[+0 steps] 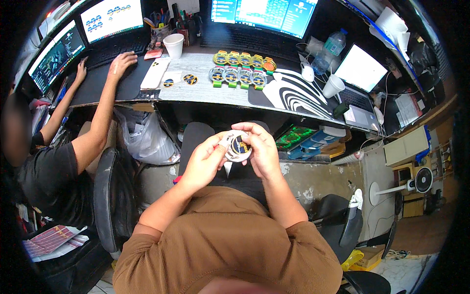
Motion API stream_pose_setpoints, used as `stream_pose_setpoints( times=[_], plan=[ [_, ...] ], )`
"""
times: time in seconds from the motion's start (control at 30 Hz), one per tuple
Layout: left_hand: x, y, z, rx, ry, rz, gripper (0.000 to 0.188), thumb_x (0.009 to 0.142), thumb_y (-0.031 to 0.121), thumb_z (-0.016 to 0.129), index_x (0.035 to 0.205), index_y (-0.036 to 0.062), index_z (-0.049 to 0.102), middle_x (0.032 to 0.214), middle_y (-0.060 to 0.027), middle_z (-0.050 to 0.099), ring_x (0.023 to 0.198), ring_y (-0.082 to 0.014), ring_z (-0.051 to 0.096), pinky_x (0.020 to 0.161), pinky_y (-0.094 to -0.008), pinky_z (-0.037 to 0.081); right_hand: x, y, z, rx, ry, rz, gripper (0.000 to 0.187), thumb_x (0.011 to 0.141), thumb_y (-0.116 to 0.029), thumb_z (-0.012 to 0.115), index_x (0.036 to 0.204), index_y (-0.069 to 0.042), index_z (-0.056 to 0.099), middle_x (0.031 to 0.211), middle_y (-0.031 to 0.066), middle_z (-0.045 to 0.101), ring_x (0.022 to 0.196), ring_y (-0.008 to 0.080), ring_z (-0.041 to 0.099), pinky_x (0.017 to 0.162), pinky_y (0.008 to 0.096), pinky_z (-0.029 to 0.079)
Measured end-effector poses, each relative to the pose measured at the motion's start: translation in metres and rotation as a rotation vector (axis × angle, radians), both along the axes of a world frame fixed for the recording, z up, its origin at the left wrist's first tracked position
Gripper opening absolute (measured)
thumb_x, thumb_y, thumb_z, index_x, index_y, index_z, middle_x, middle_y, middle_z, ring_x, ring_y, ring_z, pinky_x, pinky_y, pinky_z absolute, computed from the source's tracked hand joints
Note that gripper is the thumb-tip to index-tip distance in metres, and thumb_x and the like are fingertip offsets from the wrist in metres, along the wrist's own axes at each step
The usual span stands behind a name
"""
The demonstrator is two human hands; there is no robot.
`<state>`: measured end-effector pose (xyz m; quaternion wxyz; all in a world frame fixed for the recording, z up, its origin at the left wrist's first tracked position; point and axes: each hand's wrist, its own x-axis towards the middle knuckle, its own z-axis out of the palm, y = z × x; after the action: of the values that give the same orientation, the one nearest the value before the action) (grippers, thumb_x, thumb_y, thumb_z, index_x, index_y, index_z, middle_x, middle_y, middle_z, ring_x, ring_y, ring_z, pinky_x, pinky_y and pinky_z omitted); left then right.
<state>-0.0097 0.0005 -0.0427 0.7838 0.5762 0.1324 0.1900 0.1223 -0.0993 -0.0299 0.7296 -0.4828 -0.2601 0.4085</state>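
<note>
Over my lap, a silver medal [230,155] with a round black and yellow sticker [241,145] on its face is held between both hands. My left hand [206,160] grips its left edge, thumb on the front. The fingers of my right hand [264,149] curl around the right edge, close to the sticker. On the desk ahead lie a row of gold medals [233,59] and, nearer me, a row of silver medals [230,76], with green ribbons showing. Two loose round stickers [190,79] are left of them, beside a white pad [155,73].
At left a co-worker's hand [122,62] rests by a keyboard. White cups [174,46], a water bottle [335,43], a mouse [307,71], a striped mat [298,93] and a laptop [360,73] occupy the desk. A plastic bag [149,137] sits below; a fan [423,180] stands right.
</note>
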Motion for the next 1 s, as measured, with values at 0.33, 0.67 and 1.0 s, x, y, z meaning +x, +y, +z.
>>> stream_pose_setpoints(
  times=[0.33, 0.67, 1.0],
  plan=[
    [-0.002, 0.005, 0.003, -0.052, 0.033, -0.05, 0.033, 0.096, 0.01, 0.043, 0.128, -0.0014, 0.048, 0.085, -0.0002, 0.055, 0.069, -0.0045, 0.048, 0.058, -0.0202, 0.041, 0.001, 0.0, 0.001, -0.014, -0.007, -0.003, 0.029, 0.084, -0.005, 0.047, 0.109, 0.004, 0.06, 0.083, 0.0072, 0.064, 0.055, 0.0057, 0.056, 0.038, 0.0164, 0.04],
    [-0.001, -0.002, 0.009, 0.06, -0.019, -0.012, 0.033, 0.099, 0.011, 0.044, 0.129, -0.0028, 0.046, 0.113, -0.006, 0.057, 0.1, -0.0097, 0.055, 0.085, -0.0247, 0.046, -0.005, 0.006, 0.003, 0.038, -0.184, -0.065, 0.021, 0.084, -0.005, 0.052, 0.102, -0.002, 0.06, 0.08, 0.0028, 0.064, 0.052, 0.0019, 0.051, 0.038, 0.0148, 0.037],
    [-0.002, 0.004, 0.009, 0.043, 0.003, -0.037, 0.033, 0.099, 0.012, 0.044, 0.128, -0.0025, 0.048, 0.11, -0.0046, 0.058, 0.095, -0.0081, 0.055, 0.082, -0.0233, 0.046, 0.003, 0.002, 0.008, -0.054, -0.187, 0.047, 0.03, 0.08, -0.002, 0.06, 0.11, -0.002, 0.055, 0.088, 0.0043, 0.064, 0.061, 0.0018, 0.055, 0.042, 0.0138, 0.04]
  ],
)
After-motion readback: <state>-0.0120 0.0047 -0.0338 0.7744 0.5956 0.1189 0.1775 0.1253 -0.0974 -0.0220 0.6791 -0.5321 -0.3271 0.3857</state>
